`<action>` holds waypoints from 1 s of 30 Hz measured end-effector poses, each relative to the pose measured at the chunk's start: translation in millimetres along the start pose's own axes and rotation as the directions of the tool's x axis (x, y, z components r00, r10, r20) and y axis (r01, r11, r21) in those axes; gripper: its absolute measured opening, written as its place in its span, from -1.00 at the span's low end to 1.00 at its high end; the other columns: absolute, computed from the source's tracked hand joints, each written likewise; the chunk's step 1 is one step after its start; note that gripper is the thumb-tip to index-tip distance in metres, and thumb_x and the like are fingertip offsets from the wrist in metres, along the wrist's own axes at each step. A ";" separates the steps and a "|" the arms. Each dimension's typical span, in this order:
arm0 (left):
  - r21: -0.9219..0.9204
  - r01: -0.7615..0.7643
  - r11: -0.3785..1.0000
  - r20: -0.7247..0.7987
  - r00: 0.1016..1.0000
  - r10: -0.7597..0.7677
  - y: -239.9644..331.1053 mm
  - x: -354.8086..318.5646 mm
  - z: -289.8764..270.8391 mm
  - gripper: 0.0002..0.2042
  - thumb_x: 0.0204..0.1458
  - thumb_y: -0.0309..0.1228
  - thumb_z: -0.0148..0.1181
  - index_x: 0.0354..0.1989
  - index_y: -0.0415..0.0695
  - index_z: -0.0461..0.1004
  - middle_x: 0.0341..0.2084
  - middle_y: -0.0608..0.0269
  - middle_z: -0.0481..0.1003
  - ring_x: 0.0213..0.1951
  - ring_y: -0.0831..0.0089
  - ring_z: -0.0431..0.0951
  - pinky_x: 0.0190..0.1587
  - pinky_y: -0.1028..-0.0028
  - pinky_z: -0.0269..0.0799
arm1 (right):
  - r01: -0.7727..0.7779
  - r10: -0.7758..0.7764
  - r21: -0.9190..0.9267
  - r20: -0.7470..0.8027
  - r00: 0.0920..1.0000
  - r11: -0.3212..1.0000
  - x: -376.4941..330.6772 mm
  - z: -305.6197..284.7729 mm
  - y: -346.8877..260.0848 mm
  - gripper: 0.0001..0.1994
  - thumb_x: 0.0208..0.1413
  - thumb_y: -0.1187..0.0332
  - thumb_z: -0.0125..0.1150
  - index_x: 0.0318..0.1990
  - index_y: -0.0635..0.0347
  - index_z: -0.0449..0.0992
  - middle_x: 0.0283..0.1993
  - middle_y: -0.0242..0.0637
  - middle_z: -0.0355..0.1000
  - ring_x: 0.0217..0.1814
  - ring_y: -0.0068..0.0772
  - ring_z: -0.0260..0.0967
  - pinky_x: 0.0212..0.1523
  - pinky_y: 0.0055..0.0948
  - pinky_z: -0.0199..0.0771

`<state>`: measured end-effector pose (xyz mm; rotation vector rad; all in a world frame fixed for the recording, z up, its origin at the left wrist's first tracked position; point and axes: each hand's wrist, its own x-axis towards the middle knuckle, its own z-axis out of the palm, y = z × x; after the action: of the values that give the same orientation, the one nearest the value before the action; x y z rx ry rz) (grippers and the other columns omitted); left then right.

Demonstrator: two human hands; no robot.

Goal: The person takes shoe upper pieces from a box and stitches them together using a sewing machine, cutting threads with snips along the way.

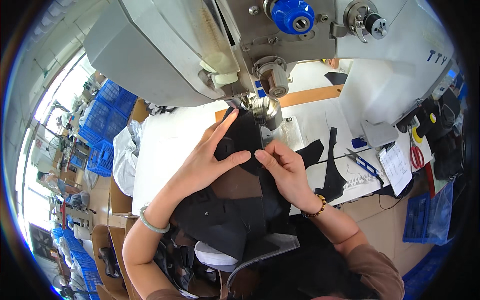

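Note:
Under the head of a grey and white sewing machine (155, 47) lies a black fabric piece (242, 134), its far end by the presser foot area. My left hand (210, 157) rests on its left side, fingers stretched toward the needle area and thumb spread apart. Along the right edge of the black fabric, my right hand (285, 172) pinches with thumb and curled forefinger. The needle is hidden behind the machine head and fingertips. Nearer to me, a bundle of black and brown fabric (220, 215) with a grey padded edge hangs toward my lap.
Black fabric scraps (332, 167) lie right of the machine bed. Beyond them are blue-handled thread snips (365, 163), a paper pad (395, 167) and red-handled scissors (416, 152). Blue crates (107, 112) and cardboard boxes (120, 197) stand at left; another blue crate (417, 217) stands lower right.

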<state>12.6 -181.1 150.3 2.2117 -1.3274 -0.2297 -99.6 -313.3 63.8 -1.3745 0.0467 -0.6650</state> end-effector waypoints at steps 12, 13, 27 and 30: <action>-0.088 0.149 0.985 0.044 0.988 -0.146 2.8 8.8 -6.9 -0.20 -0.06 0.04 0.19 0.31 -0.03 0.01 0.12 -0.11 0.20 0.01 0.25 0.35 -0.22 0.50 0.36 | 0.015 -0.014 -0.059 0.022 1.000 0.998 13.1 -5.5 -6.6 -0.74 0.15 0.34 0.12 -0.51 0.24 0.27 -0.66 -0.53 0.06 -0.58 -0.74 -0.11 -0.60 -0.62 -0.05; -0.075 0.131 0.988 0.037 0.991 -0.129 1.4 8.8 -6.9 -0.20 -0.06 0.05 0.19 0.31 -0.04 0.02 0.12 -0.11 0.21 0.00 0.26 0.35 -0.22 0.50 0.36 | 0.035 -0.033 -0.095 0.018 0.999 0.995 12.7 -4.7 -6.9 -0.74 0.15 0.34 0.12 -0.52 0.24 0.26 -0.66 -0.50 0.05 -0.58 -0.73 -0.10 -0.60 -0.62 -0.04; -0.059 0.179 0.982 0.044 0.983 -0.176 -6.0 20.8 -9.5 -0.15 -0.08 0.12 0.15 0.25 -0.27 0.07 0.15 -0.17 0.19 0.22 0.09 0.17 0.20 0.33 0.10 | -0.003 0.003 -0.066 0.003 1.000 0.998 26.4 -5.7 -7.8 -0.75 0.16 0.35 0.11 -0.50 0.24 0.28 -0.64 -0.58 0.07 -0.57 -0.77 -0.09 -0.60 -0.62 -0.04; -0.053 0.169 0.984 0.060 0.984 -0.166 -6.9 20.9 -11.0 -0.12 -0.08 0.15 0.13 0.26 -0.29 0.04 0.17 -0.18 0.15 0.23 0.09 0.16 0.20 0.33 0.12 | -0.011 0.012 -0.101 0.013 1.000 0.995 24.6 -6.7 -9.1 -0.78 0.18 0.34 0.08 -0.46 0.24 0.32 -0.61 -0.58 0.10 -0.55 -0.79 -0.07 -0.58 -0.64 -0.03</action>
<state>32.8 -192.5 158.6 2.2839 -1.1488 -0.3901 -85.9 -331.1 79.1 -1.4751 0.0784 -0.6508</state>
